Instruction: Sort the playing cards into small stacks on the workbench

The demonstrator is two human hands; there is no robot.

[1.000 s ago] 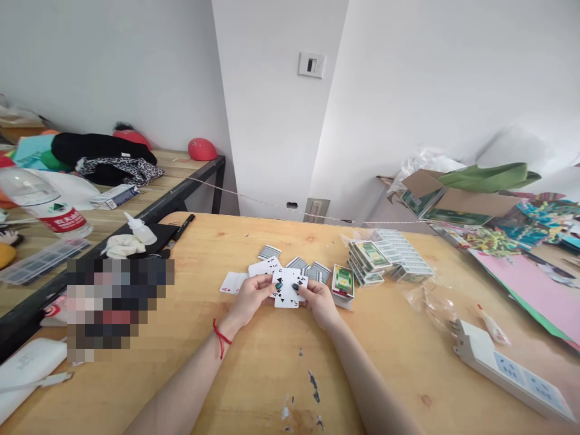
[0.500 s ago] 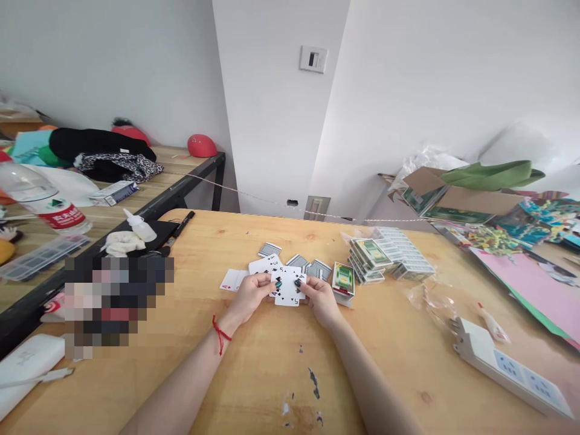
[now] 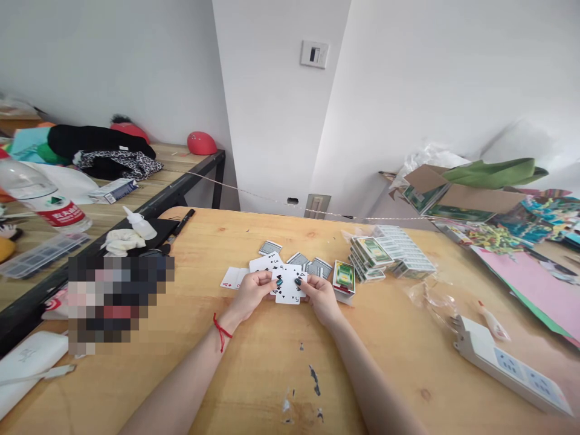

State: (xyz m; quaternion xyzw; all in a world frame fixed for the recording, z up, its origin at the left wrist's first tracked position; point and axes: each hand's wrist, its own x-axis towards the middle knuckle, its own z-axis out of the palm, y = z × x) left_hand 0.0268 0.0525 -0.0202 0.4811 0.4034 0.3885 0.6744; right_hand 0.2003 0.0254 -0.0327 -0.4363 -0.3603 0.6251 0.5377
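Two overlapping playing cards point(image 3: 288, 286), a four and a five of a black suit, are crossed between my hands just over the wooden table. My left hand point(image 3: 252, 295), with a red string at the wrist, pinches their left edge. On the right edge, the thumb and fingers of my right hand point(image 3: 319, 298) are closed. Face-up cards point(image 3: 264, 263) lie behind my left hand, with an ace of a red suit point(image 3: 229, 278) further left. Several face-down cards point(image 3: 270, 248) rest behind. Beside my right hand stands a green card box point(image 3: 344, 275).
Stacked card boxes point(image 3: 371, 252) stand at the back right. A power strip point(image 3: 512, 362) and a glue tube point(image 3: 493, 321) lie to the right, near pink paper point(image 3: 525, 284). On the left are a bottle point(image 3: 45, 193), a white device point(image 3: 34, 365) and a black pen point(image 3: 184, 222).
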